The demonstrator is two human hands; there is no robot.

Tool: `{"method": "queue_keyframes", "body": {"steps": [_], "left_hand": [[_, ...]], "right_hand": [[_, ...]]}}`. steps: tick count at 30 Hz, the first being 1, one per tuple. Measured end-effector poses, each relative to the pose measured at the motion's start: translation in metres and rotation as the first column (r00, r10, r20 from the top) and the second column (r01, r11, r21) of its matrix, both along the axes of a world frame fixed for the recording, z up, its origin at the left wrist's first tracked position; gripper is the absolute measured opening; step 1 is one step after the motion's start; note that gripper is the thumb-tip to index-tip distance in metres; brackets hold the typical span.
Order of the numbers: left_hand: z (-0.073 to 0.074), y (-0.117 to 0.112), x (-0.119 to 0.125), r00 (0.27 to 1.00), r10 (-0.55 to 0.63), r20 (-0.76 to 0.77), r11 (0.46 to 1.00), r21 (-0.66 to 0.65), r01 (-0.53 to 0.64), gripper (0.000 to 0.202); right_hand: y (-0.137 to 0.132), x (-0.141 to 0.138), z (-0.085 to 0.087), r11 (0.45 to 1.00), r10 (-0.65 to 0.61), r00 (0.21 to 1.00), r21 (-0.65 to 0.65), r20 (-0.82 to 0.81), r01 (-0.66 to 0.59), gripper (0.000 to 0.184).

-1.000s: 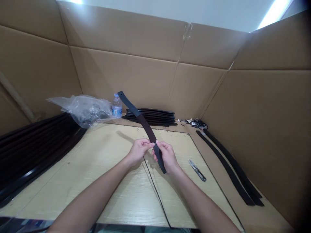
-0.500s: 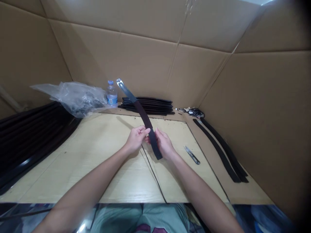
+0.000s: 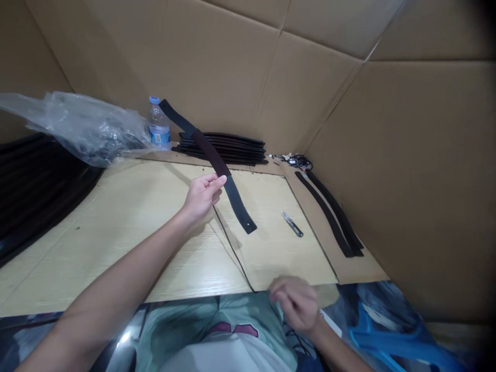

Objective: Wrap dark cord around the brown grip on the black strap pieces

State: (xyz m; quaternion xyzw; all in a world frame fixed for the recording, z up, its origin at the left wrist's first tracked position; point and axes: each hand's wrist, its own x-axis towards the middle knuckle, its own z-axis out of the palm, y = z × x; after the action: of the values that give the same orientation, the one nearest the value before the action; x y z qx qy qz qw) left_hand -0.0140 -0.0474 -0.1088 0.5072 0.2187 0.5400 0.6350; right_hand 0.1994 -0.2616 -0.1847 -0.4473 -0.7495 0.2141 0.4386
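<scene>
My left hand (image 3: 201, 195) pinches a long dark strap (image 3: 209, 151) near its middle and holds it up over the light wooden table (image 3: 127, 227). The strap's far end points up toward the water bottle (image 3: 158, 124). Its near end, with a small hole, hangs down to the table. My right hand (image 3: 296, 304) is low at the table's near edge, over my lap, blurred by motion. Its fingers look curled, and I cannot see anything in them.
Small thread snips (image 3: 292, 224) lie on the table right of the strap. A stack of dark straps (image 3: 228, 147) lies at the back, two more straps (image 3: 329, 214) at the right, a clear plastic bag (image 3: 81, 126) at the left. Cardboard walls (image 3: 406, 155) enclose the table.
My right hand has let go of the strap and dropped back to the table's near edge. My left hand alone holds the strap now. The camera has tilted down.
</scene>
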Motion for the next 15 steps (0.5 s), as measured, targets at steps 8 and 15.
{"method": "queue_keyframes", "body": {"steps": [8, 15], "left_hand": [[0.010, -0.003, 0.000, 0.999, 0.039, -0.013, 0.999, 0.014, -0.038, 0.035], [0.022, -0.023, -0.016, 0.993, 0.106, -0.052, 0.994, -0.005, -0.107, 0.035]], "right_hand": [[-0.037, 0.025, -0.043, 0.939, -0.135, 0.839, -0.202, 0.528, 0.278, 0.015], [-0.019, 0.018, -0.078, 0.892, -0.212, 0.884, -0.288, 0.416, 0.349, 0.055]]}}
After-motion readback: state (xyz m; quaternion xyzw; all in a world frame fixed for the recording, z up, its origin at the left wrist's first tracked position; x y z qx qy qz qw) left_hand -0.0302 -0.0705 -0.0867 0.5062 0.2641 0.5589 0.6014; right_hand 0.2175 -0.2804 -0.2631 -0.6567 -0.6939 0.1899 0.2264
